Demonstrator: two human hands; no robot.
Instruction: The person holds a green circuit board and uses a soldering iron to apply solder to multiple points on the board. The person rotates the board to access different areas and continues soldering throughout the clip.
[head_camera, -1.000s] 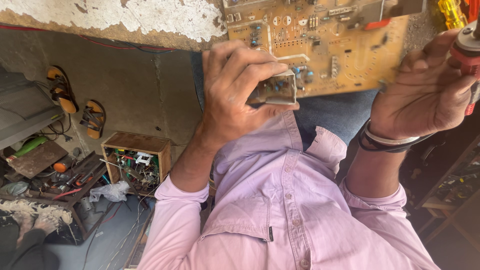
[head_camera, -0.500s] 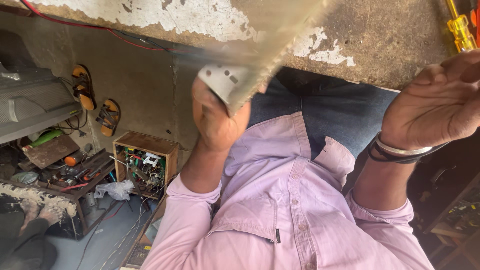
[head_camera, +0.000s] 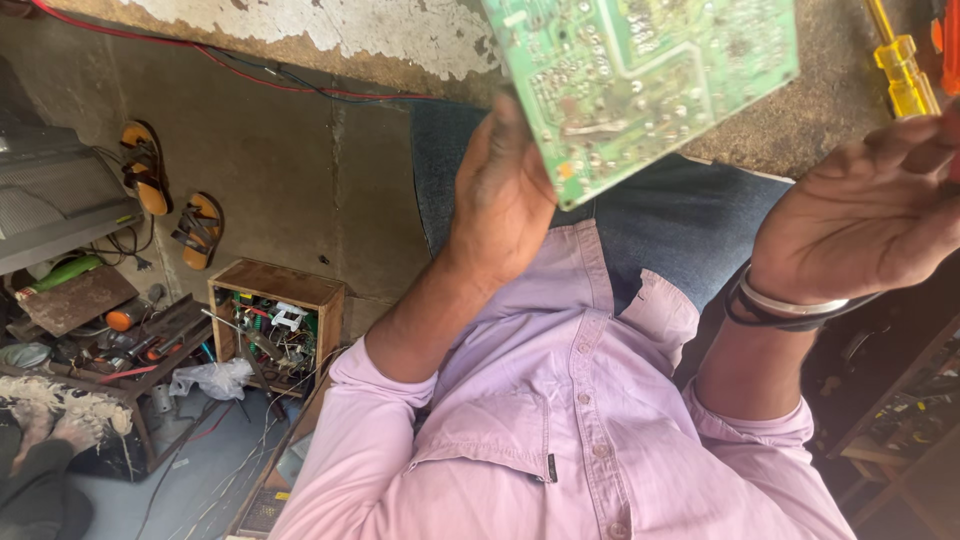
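The circuit board (head_camera: 640, 85) was held up at the top of the view, its green soldered underside turned toward the camera, and it was tilted, with its long axis running roughly left to right and its right end sitting a little higher than the left. The upper edge was cut off by the frame. The left hand (head_camera: 500, 195) gripped the board at its lower left corner, with the back of the hand toward the camera and the fingers mostly hidden behind the board. The right hand (head_camera: 865, 215) was at the right edge, palm showing and fingers loosely curled; whether it gripped anything could not be told, since the fingertips ran out of view. A metal bangle and a dark band (head_camera: 795, 305) sat on that wrist. A yellow screwdriver handle (head_camera: 905, 75) lay at the far right, on the rough concrete ledge (head_camera: 820, 95) behind the board.

Below were a pink shirt (head_camera: 560, 420) and blue jeans (head_camera: 690, 215). To the left, a concrete floor (head_camera: 270, 170) held a pair of orange sandals (head_camera: 170, 195), a small wooden box (head_camera: 275, 320) packed with wires and parts, a crumpled plastic bag (head_camera: 210, 380) and a cluttered tray of tools (head_camera: 110, 335). A red wire (head_camera: 200, 65) ran along the flaking wall
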